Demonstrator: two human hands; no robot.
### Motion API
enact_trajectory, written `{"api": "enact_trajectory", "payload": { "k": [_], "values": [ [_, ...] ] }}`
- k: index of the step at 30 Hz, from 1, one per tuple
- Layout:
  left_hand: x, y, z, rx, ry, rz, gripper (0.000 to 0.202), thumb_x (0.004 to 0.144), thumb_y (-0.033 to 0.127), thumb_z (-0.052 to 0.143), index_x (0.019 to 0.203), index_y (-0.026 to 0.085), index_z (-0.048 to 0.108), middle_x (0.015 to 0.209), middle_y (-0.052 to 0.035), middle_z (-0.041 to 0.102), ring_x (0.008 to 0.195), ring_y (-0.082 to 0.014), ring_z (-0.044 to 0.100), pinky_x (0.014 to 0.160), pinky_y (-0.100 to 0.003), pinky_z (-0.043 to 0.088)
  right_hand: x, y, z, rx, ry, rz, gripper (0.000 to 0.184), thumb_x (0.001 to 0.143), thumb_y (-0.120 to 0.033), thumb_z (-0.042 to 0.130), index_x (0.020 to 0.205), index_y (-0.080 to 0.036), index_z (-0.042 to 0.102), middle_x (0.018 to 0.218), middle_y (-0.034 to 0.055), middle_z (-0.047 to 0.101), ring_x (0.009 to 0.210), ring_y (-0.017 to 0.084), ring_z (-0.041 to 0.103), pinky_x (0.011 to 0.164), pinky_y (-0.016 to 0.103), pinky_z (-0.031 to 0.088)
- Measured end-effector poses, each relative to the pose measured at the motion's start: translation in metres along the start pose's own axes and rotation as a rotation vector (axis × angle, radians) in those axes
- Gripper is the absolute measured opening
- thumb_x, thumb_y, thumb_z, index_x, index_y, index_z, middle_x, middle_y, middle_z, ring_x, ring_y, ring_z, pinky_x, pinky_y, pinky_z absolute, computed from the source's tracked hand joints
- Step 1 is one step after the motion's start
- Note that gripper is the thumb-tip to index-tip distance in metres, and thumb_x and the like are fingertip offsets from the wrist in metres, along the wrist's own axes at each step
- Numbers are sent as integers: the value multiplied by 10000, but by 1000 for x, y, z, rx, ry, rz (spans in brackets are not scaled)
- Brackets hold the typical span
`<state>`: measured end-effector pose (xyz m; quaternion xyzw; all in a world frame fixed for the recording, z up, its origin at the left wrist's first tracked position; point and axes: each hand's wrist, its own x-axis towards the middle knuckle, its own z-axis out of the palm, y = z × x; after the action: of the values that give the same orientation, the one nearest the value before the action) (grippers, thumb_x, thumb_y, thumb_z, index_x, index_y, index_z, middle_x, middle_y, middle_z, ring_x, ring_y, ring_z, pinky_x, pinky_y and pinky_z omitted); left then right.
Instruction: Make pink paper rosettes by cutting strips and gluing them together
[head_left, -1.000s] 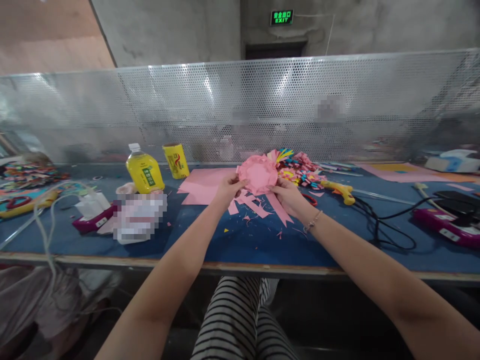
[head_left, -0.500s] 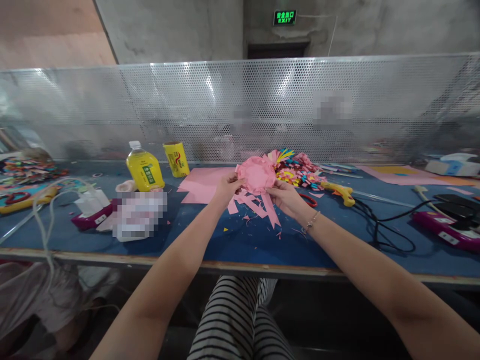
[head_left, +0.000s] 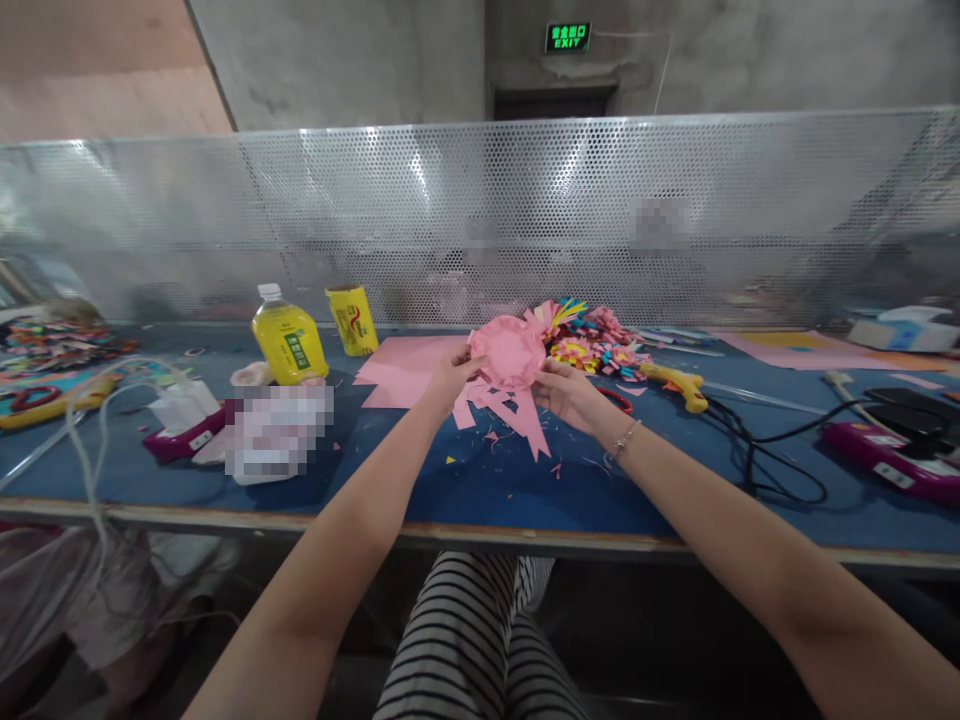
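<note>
A round, crinkle-edged pink paper rosette (head_left: 506, 355) is held up over the blue worktop (head_left: 480, 500), the left hand's (head_left: 455, 380) grip closed on its rim at nine o'clock. The right hand (head_left: 574, 397) sits at four o'clock, fingertips by the rim; whether that grip is closed cannot be told. Narrow pink paper strips (head_left: 531, 425) show at six. Farther out, flat pink paper sheets (head_left: 397, 365) and a clear bottle of yellow liquid (head_left: 291, 340) occupy nine o'clock, while a yellow plastic glue gun (head_left: 679, 383) lies at three.
</note>
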<state>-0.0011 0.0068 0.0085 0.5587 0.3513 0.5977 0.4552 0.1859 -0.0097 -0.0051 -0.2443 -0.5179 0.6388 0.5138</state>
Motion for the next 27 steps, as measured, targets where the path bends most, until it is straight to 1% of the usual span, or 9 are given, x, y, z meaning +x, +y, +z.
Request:
{"api": "enact_trajectory", "payload": {
  "k": [6, 9, 10, 12, 14, 17, 21, 23, 27],
  "values": [
    [-1, -1, 1, -57, -44, -123, 256, 548, 246, 663, 751, 152, 540, 535, 28, 545, 456, -91, 513, 512, -247, 453, 3, 0, -1, -50, -4, -13, 260, 593, -246, 686, 807, -206, 544, 758, -19, 633, 682, 103, 602, 688, 272, 485],
    [0, 2, -3, -136, -9, -162, 204, 565, 225, 653, 698, 153, 517, 505, 31, 538, 446, -81, 512, 497, -225, 459, 10, -1, -14, -165, 74, -69, 226, 669, -352, 605, 822, -198, 543, 808, 18, 633, 715, 129, 607, 695, 311, 487],
    [1, 5, -5, -190, 9, -181, 177, 576, 211, 642, 661, 151, 499, 482, 36, 522, 442, -73, 506, 495, -211, 460, 13, -1, -21, -260, 117, -120, 233, 693, -380, 568, 832, -195, 542, 819, 28, 630, 728, 137, 606, 695, 322, 486],
    [2, 12, -11, -338, 49, -217, 167, 599, 171, 614, 585, 152, 449, 422, 57, 458, 420, -51, 483, 489, -175, 459, 18, -2, -35, -586, 202, -257, 215, 677, -358, 576, 795, -181, 548, 763, 27, 618, 700, 141, 596, 675, 325, 483],
    [3, 19, -16, -496, 63, -238, 185, 618, 133, 588, 551, 153, 417, 401, 67, 420, 401, -30, 461, 483, -138, 455, 20, -2, -47, -959, 200, -397, 188, 641, -309, 607, 755, -163, 567, 722, 30, 608, 670, 142, 577, 656, 317, 474],
    [2, 27, -20, -594, 14, -290, 123, 642, 120, 567, 591, 147, 458, 445, 48, 470, 403, -23, 465, 451, -110, 443, 20, 2, -52, -1269, 166, -419, 150, 659, -265, 591, 748, -144, 589, 733, 48, 617, 667, 136, 568, 634, 286, 463],
    [2, 23, -21, -389, -61, -374, 89, 626, 100, 564, 600, 141, 489, 432, 46, 459, 391, -29, 450, 463, -128, 457, 13, 11, -38, -1453, 25, -358, 238, 672, -296, 599, 843, -132, 601, 843, 78, 628, 752, 151, 575, 680, 277, 446],
    [2, 16, -21, -152, -83, -415, 100, 604, 95, 562, 566, 142, 482, 413, 43, 449, 396, -43, 461, 498, -159, 474, 10, 16, -28, -1524, -53, -358, 260, 659, -325, 611, 825, -126, 599, 841, 86, 624, 750, 159, 566, 673, 275, 435],
    [4, 2, -23, 386, -80, -446, 23, 610, 146, 519, 633, 143, 523, 516, -1, 559, 479, -106, 552, 541, -228, 482, 6, 23, -10, -1540, -182, -311, 208, 674, -334, 585, 745, -138, 587, 746, 53, 618, 658, 132, 537, 599, 234, 395]
  ]
}}
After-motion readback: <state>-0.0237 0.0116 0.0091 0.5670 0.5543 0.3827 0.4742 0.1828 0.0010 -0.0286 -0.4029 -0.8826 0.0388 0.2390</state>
